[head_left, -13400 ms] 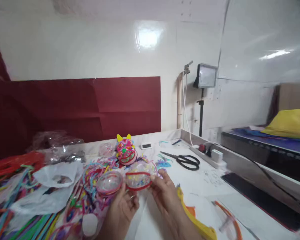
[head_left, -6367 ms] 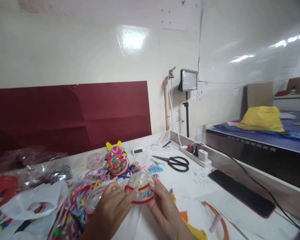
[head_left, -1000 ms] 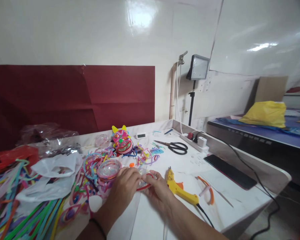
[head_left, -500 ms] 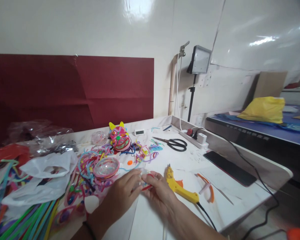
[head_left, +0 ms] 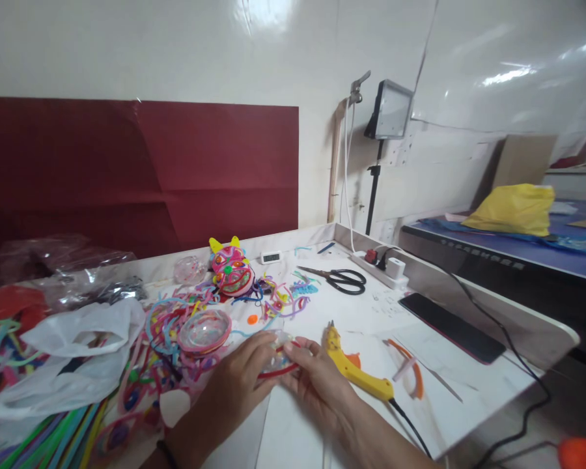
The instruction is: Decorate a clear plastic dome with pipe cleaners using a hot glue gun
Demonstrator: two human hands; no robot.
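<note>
Both my hands meet low over the white table [head_left: 361, 326] on a clear plastic half-shell with a red rim [head_left: 279, 361]. My left hand [head_left: 241, 381] curls over its left side, fingers pressed on it. My right hand [head_left: 317, 381] pinches its right edge. A second clear half-shell with a pink rim [head_left: 204, 330] lies just to the left among coloured strips. A yellow glue gun [head_left: 354, 373] lies right beside my right hand.
A finished pink and yellow decorated ball [head_left: 231, 272] and a clear ball [head_left: 186, 268] stand at the back. Black scissors [head_left: 339, 279], a power strip [head_left: 383, 271], a black phone [head_left: 452, 326], orange strips [head_left: 407, 371], white bags [head_left: 73, 352] and heaps of coloured strips [head_left: 53, 430] surround the spot.
Long before, I held the two half-shells up; the red-rimmed one has come down to the table. In the last second my hands have hardly shifted on it.
</note>
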